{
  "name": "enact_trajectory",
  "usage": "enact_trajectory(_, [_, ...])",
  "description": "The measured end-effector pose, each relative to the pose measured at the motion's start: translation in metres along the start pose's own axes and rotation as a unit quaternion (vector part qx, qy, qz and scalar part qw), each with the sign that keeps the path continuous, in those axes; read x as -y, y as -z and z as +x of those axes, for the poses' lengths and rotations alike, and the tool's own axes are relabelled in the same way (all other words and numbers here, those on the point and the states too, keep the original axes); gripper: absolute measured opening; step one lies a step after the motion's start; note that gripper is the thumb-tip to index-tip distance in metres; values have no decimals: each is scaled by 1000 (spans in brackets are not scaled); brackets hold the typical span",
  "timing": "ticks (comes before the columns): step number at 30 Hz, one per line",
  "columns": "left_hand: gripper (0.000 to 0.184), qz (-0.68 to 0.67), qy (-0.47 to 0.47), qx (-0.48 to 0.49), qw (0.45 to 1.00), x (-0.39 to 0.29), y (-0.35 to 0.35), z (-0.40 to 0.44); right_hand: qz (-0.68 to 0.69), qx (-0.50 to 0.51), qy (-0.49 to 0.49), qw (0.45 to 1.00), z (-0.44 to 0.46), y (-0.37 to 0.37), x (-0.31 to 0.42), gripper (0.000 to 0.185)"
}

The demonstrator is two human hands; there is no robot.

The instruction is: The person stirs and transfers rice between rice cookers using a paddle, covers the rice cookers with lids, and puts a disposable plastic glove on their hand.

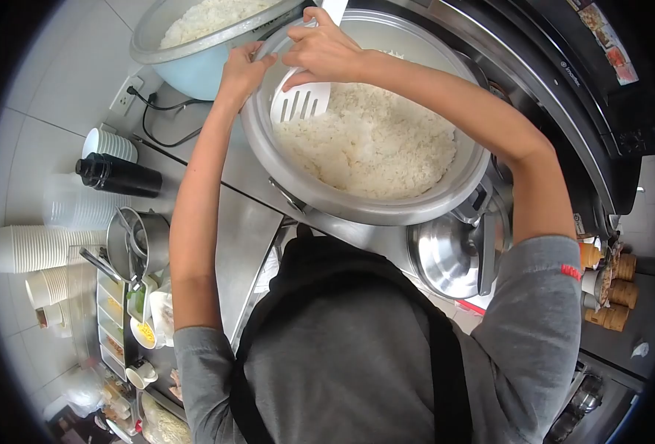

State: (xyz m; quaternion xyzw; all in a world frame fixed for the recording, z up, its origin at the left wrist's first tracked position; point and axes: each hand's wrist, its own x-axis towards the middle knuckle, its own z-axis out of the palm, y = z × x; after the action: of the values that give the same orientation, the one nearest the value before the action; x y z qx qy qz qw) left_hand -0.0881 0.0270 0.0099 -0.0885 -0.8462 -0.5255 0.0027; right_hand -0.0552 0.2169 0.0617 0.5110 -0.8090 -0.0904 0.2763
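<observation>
A large round metal pot stands in front of me with cooked white rice inside. My right hand is closed around a white slotted spatula. The spatula's slotted head is angled down against the rice at the pot's left side, and its handle sticks up past my fist. My left hand grips the pot's upper left rim, fingers bent over the edge. Just beyond it sits a second, pale blue container, also with white rice in it.
A shiny metal lid lies below the pot on the right. Along the left are a black bottle, stacked paper cups, a steel pot with utensils and trays of ingredients. A black cord runs from the wall outlet.
</observation>
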Motion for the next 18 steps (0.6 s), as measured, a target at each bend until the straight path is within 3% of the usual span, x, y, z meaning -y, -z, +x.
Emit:
enact_trajectory(4, [50, -22, 1, 17, 1000, -3, 2, -2, 17, 11, 19, 1000, -9, 7, 7, 43])
enact_trajectory(10, [47, -56, -5, 31, 998, -1, 1, 0, 76, 8, -10, 997, -31, 34, 22, 38])
enact_trajectory(15, [48, -85, 28, 26, 996, -7, 1, -3, 65, -34, 54, 996, -42, 66, 53, 34])
enact_trajectory(18, [49, -50, -9, 19, 999, 4, 0, 2, 45, -32, 77, 996, -54, 81, 52, 34])
